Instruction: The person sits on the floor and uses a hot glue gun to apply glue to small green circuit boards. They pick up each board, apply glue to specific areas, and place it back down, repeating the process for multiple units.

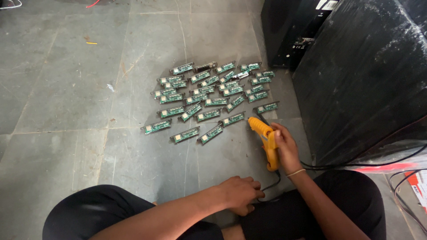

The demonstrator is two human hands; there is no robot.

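My right hand grips an orange glue gun by its handle, the nozzle aimed up and left toward the boards. Several small green circuit boards lie spread in loose rows on the grey stone floor; the nearest board lies just left of the nozzle. My left hand rests knuckles-down on the floor in front of my knees, fingers curled, close to the gun's black cord. Whether it pinches the cord is not clear.
A large black wrapped box stands at the right, a smaller black unit behind it. Black cables run along the floor at right near a red and white item. My legs in dark trousers fill the bottom edge.
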